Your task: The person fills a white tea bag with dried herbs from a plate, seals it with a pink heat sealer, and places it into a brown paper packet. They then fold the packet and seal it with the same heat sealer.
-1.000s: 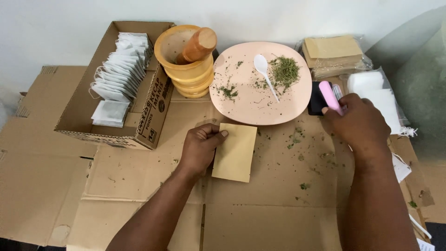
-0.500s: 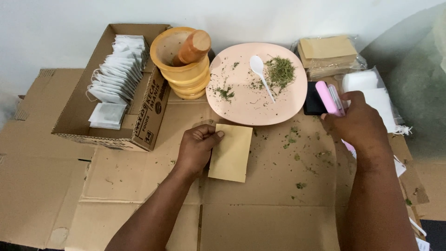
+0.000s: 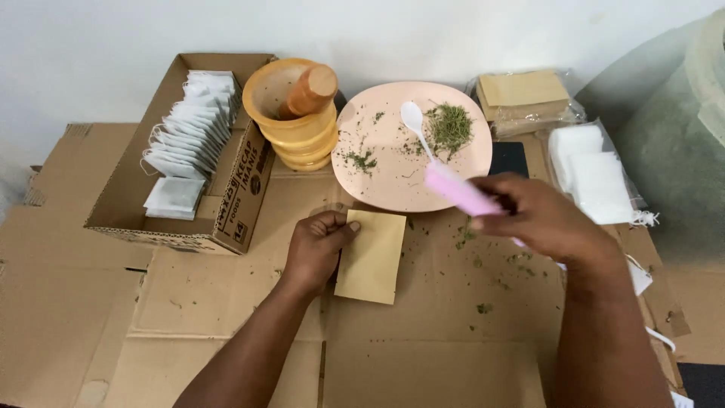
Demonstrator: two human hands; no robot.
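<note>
A: Nearest you, your left hand [image 3: 316,249] presses its fingertips on the left edge of the small flat tan paper envelope [image 3: 371,255], pinning it to the flattened brown cardboard sheets [image 3: 226,302] that cover the worktop. That grip is a flat press, not a pinch; nothing is lifted.

B: And your right hand [image 3: 547,219]?

A: It is closed around a slim pink plastic tool [image 3: 457,190], blurred with motion, held above the cardboard just right of the envelope and near the plate's front edge. You cannot tell from here exactly what the tool is.

B: What could slip?

A: The envelope is held at one edge only, so a nudge from the pink tool could pivot it under your fingers. Green dried herb crumbs [image 3: 483,261] are scattered on the cardboard between your hands; a sweep of your wrist would likely spread them further.

B: Farther back?

A: The round pink plate [image 3: 377,189] carries a heap of dried green herb [image 3: 450,125] and a white plastic spoon [image 3: 417,127]. The moving tool passes close to that rim, and a knock could tip the spoon off. Left of it stand the orange wooden mortar and pestle [image 3: 296,113], then the open cardboard box of white stringed sachets [image 3: 189,128].
</note>
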